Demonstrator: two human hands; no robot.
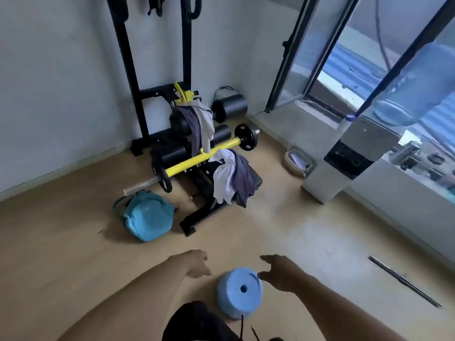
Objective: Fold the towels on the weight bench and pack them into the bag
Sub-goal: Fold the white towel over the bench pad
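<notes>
A black weight bench (199,217) with a yellow bar (187,162) stands by the far wall. A white towel (222,179) and a grey towel (242,183) hang crumpled over its near end. Another grey and white pair (199,124) drapes over the foam rollers higher up. A blue bag (147,215) lies on the floor left of the bench. My left hand (197,263) and my right hand (280,273) reach forward low in view, fingers apart, holding nothing, well short of the bench.
A light blue plastic stool (238,295) stands on the floor between my hands. A water dispenser (344,158) stands at the right by the windows, a small bin (298,161) beside it. A metal strip (403,280) lies on the floor at right.
</notes>
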